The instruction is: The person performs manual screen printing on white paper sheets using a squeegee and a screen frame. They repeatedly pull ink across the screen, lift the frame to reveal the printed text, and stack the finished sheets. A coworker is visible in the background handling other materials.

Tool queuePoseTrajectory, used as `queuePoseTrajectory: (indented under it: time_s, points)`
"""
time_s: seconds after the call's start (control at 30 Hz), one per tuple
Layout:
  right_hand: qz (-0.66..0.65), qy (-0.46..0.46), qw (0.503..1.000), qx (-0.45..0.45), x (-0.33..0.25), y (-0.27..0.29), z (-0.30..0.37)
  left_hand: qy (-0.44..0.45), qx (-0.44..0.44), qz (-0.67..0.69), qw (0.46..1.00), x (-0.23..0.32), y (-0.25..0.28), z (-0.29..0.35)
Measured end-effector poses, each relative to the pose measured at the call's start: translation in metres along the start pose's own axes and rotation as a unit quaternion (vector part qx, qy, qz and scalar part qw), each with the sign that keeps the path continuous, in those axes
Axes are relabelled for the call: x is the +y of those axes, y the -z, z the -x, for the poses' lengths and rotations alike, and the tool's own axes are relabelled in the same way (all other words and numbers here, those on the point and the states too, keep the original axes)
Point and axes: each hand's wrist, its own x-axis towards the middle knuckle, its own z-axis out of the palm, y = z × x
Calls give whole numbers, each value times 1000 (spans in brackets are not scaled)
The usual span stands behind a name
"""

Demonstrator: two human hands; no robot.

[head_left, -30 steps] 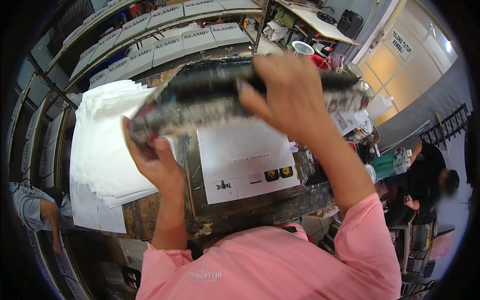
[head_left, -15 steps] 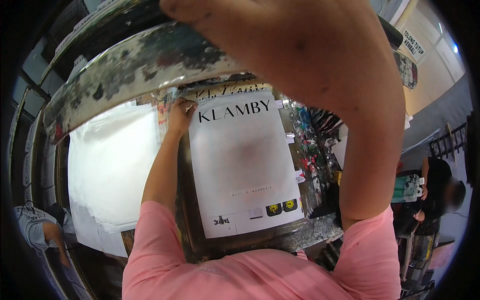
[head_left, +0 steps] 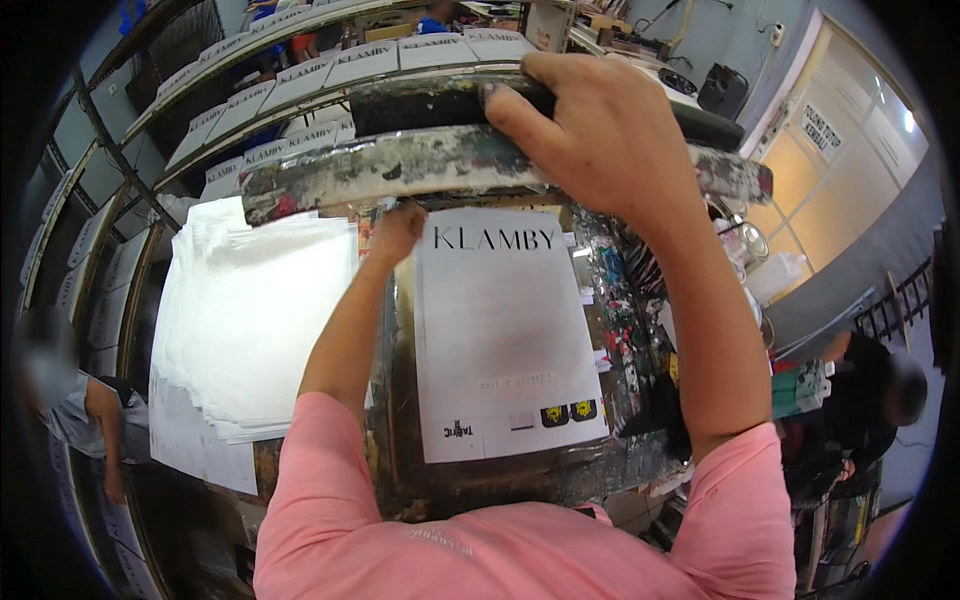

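Observation:
A white sheet (head_left: 505, 310) with dark lettering near its top lies flat on the stained worktable before me. At its upper left corner my left hand (head_left: 398, 232) is closed, its fingertips pinching the edge, partly in shadow. My right arm reaches up and forward, and my right hand (head_left: 600, 130) is wrapped over the raised screen frame (head_left: 370, 170), thumb on the near side. The frame is a long paint-spattered bar with a black bar (head_left: 440, 103) along its top; it hangs above the sheet's far end.
Left of the sheet lies a stack of blank white sheets (head_left: 265, 320). Racks (head_left: 300, 75) of printed white sheets stand beyond and to the left. One person (head_left: 75, 400) is at the far left, another (head_left: 875, 400) at the right, near a green container (head_left: 800, 385).
My right hand and the raised frame now appear farther from me, showing the racks behind. The view has shifted upward. My left hand stays at the sheet's corner.

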Motion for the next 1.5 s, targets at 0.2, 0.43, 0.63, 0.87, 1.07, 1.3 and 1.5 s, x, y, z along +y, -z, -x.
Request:
queuePoseTrajectory:
  time_s: [0.2,0.43,0.63,0.87,1.07,1.3,1.5]
  points:
    - [-25,6,999,29,-17,4,24,164,91,-19,982,-1,109,141]
    - [-21,18,997,71,-20,-10,60,283,378,42,880,-12,211,403]
    - [-8,-2,1000,1,-17,-5,60,329,409,-467,712,47,278,415]
    - [-51,-26,998,-14,-31,6,40,-6,-220,-352,910,85,132,284]
    - [-86,-49,992,-75,-31,30,34,-121,-275,-169,939,164,-8,228]
    - [-2,-8,999,-51,-19,24,43,-200,-237,-82,947,232,-128,203]
    - [-26,-11,999,-42,-8,19,52,-179,-284,-62,940,255,-138,199]
